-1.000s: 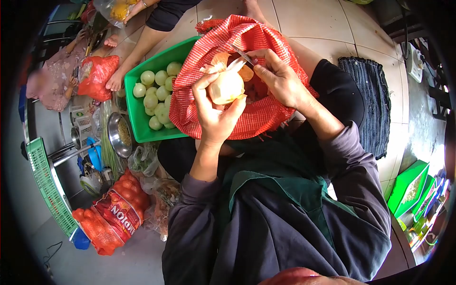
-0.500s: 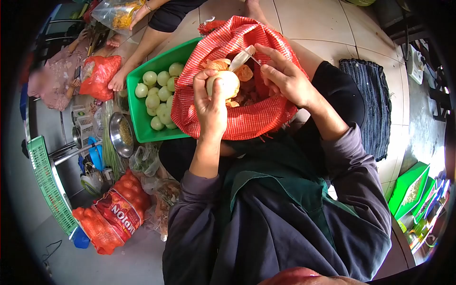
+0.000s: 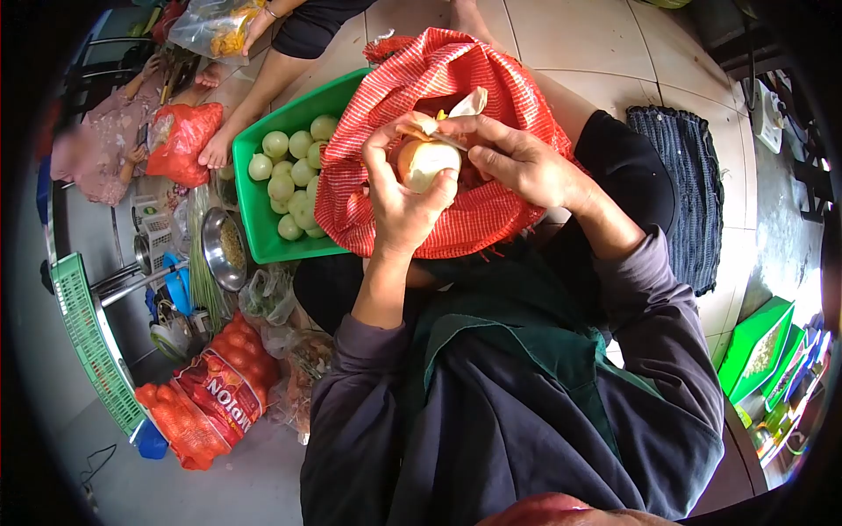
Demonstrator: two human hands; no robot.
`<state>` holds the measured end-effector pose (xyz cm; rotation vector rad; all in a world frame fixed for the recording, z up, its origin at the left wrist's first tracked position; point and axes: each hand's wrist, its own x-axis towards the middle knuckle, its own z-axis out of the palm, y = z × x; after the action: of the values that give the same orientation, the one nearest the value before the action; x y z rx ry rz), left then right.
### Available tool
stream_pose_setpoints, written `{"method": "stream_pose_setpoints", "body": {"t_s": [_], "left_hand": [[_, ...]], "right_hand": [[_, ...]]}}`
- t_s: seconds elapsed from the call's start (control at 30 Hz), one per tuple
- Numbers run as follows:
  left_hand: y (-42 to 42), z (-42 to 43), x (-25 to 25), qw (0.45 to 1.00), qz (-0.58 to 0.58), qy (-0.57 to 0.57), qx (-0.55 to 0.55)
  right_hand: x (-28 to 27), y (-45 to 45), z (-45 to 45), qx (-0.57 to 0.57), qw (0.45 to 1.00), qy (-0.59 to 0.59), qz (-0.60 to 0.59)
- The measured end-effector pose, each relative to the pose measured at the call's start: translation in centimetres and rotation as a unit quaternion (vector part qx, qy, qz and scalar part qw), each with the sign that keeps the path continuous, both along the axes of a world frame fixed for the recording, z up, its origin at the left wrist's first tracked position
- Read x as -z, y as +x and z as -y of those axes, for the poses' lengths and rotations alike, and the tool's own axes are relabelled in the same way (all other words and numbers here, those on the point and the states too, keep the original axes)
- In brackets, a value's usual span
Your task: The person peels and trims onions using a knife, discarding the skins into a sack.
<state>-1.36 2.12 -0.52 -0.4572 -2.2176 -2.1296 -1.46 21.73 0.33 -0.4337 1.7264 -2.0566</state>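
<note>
Over the mouth of a red striped mesh sack [image 3: 368,223], my left hand [image 3: 399,197] grips a partly peeled onion [image 3: 431,165]. Brown skin still covers the onion's left side, while its front shows pale flesh. My right hand [image 3: 531,171] is closed on a small knife [image 3: 453,140], whose thin blade meets the onion's top; fingers hide the handle. A loose pale flap of peel [image 3: 471,103] stands up beyond the right fingertips. Left of the sack, a green tub [image 3: 250,223] holds several peeled onions [image 3: 281,187].
At lower left lies a full red net bag of onions [image 3: 215,390], near a metal bowl [image 3: 224,250]. Another person's leg [image 3: 250,101] and a red plastic bag [image 3: 182,140] are beyond the tub. A dark woven mat [image 3: 675,193] lies at right.
My left hand has tilted the onion and moved it slightly right. My right hand has come in and down, bringing the knife from above the sack onto the onion's top.
</note>
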Motion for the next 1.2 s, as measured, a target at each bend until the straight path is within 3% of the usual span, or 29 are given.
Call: {"method": "stream_pose_setpoints", "body": {"t_s": [0.1, 0.2, 0.3, 0.4, 0.5, 0.8, 0.9, 1.2], "left_hand": [[0.5, 0.1, -0.1, 0.995, 0.087, 0.036, -0.013], [0.6, 0.0, -0.3, 0.984, 0.149, 0.100, -0.012], [0.2, 0.3, -0.4, 0.969, 0.188, 0.161, -0.008], [-0.2, 0.1, -0.7, 0.941, 0.226, 0.252, -0.010], [-0.4, 0.8, -0.3, 0.935, 0.243, 0.260, -0.009], [0.0, 0.4, -0.3, 0.952, 0.205, 0.228, -0.023], [-0.1, 0.4, -0.3, 0.953, 0.198, 0.228, -0.025], [0.0, 0.3, -0.8, 0.958, 0.203, 0.199, -0.034]], "right_hand": [[-0.5, -0.1, -0.1, 0.018, 0.999, 0.032, 0.018], [-0.8, -0.2, -0.3, 0.010, 0.995, -0.042, 0.087], [-0.9, -0.4, -0.8, 0.013, 0.992, -0.014, 0.123], [-1.4, -0.2, -0.7, 0.012, 0.996, -0.006, 0.086], [-2.0, 0.1, -0.6, -0.017, 0.999, 0.024, 0.038], [-1.0, 0.3, -0.1, -0.015, 0.996, 0.083, 0.039], [-0.4, 0.7, 0.4, 0.024, 0.994, 0.094, -0.050], [0.0, 0.7, 1.2, 0.047, 0.982, 0.113, -0.146]]}}
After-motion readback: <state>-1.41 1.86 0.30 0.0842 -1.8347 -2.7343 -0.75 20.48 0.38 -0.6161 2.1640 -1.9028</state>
